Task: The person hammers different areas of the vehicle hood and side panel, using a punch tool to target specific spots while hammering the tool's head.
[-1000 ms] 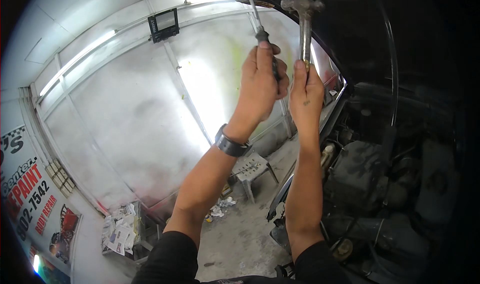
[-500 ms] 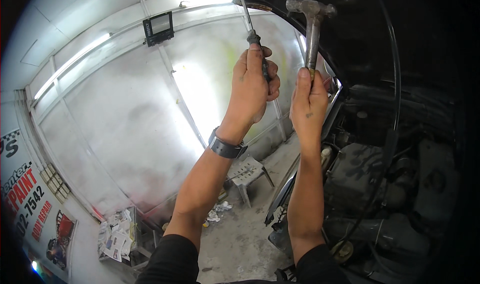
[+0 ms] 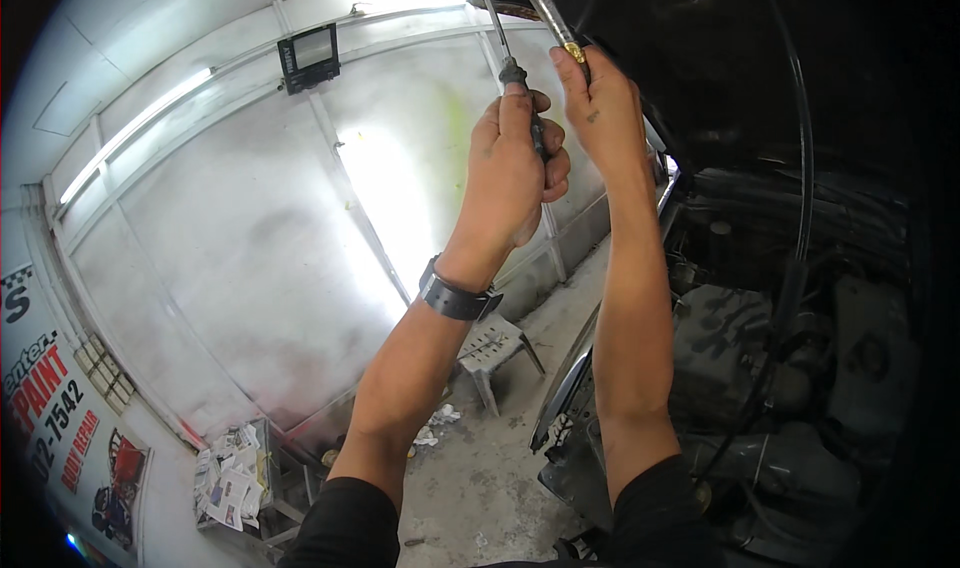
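My left hand is closed round the dark handle of a screwdriver. Its thin metal shaft points up to the edge of the raised car hood; I cannot tell whether the tip touches it. In my right hand is a hammer, gripped by the handle just to the right of the screwdriver. The hammer's head is at the top edge of the view near the hood's rim and only partly shows. A black band circles my left wrist.
Below the hood lies the open engine bay, with a dark rod running up from it. A plastic stool stands on the concrete floor. At the lower left is a small table with newspapers; a floodlight hangs on the wall.
My right hand has swung the hammer up and to the left, toward the top of the view near the screwdriver's shaft. My left hand has hardly moved.
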A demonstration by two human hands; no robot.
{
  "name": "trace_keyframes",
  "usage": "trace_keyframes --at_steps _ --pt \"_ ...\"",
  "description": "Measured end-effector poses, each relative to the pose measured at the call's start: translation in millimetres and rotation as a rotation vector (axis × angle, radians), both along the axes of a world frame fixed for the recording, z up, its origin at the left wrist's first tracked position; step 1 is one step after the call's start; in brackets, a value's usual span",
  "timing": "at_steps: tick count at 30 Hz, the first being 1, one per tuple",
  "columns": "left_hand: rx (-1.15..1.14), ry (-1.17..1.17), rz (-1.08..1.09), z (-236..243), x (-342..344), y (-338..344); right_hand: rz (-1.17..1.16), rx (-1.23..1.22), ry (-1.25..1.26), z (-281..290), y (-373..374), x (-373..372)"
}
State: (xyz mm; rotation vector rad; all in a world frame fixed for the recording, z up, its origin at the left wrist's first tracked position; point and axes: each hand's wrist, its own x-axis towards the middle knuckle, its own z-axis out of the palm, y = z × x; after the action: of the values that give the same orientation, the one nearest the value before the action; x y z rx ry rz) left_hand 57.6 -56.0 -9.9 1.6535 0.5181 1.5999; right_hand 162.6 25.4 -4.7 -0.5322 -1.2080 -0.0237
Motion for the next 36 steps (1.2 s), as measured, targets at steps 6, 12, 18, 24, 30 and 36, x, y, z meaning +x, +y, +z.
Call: trace_keyframes --at_steps 6,12,18,24,30,36 --pt "0.022 0.016 0.051 -4 -1 7 0.074 0.113 0.236 -16 -17 -4" --pt "0.012 0.006 0.009 -2 -4 3 0.089 0.178 0.278 -43 -18 -6" --pt "0.031 0.013 -0.067 8 5 -3 -0.005 0.214 0.196 -101 11 -19" --pt "0.073 0.096 -0.037 23 5 -4 0.175 0.311 0.204 -185 15 -66" --pt "0.064 0.071 -0.089 23 7 -8 0.040 0.372 0.230 -208 30 -91" --pt "0.033 0.054 -0.085 25 11 -11 -0.123 0.259 0.223 -185 6 -88"
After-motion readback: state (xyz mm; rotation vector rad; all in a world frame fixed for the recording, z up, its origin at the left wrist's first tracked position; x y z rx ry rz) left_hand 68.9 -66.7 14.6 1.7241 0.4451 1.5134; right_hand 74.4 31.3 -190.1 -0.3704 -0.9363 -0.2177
